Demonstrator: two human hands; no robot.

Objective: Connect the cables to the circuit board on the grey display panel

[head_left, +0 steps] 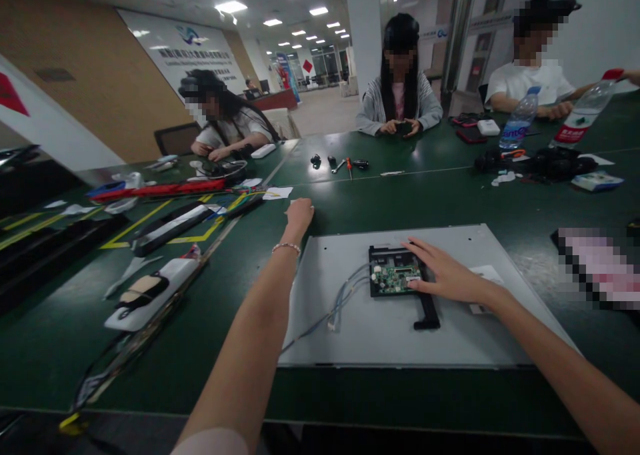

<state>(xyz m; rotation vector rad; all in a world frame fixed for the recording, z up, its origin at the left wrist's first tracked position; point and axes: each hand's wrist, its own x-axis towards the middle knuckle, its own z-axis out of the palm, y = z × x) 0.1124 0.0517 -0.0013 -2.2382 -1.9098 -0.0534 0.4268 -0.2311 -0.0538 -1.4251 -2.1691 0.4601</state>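
Here we are in the head view, looking down at a pale flat panel (345, 338) lying on the green desk (215, 375), and that panel is our landmark. Near its middle sits a black bracket (427, 312), carrying a green circuit board (395, 280), and our right hand (447, 272) is right on it! Fingers and thumb are spread open across the bracket's right side, the thumb by the board's edge. Nothing looks clamped there; it reads as a light, steadying touch.

Over to our left hand (299, 215): it's well apart from the right, just beyond the panel's far left corner, fingers curled. Whether it grips anything, we can't tell.

Thin grey cables (340, 302) leave the board's left side and loop across the panel, running towards its left edge by our forearm. A white label (486, 275) lies on the panel, right of the bracket, partly under our right wrist.

Beyond the panel's far edge, we spot a wrench (340, 167) beside an orange screwdriver (350, 168), neither in our hands. Left of the panel there's a white elongated case (150, 295); across from its far side, a person (399, 102) handles something small and dark.

So, positioning or steadying the bracket looks like the step in hand. Any shift from here would call for a firmer hold on the black frame, fingers off the components, and slack in those cables.
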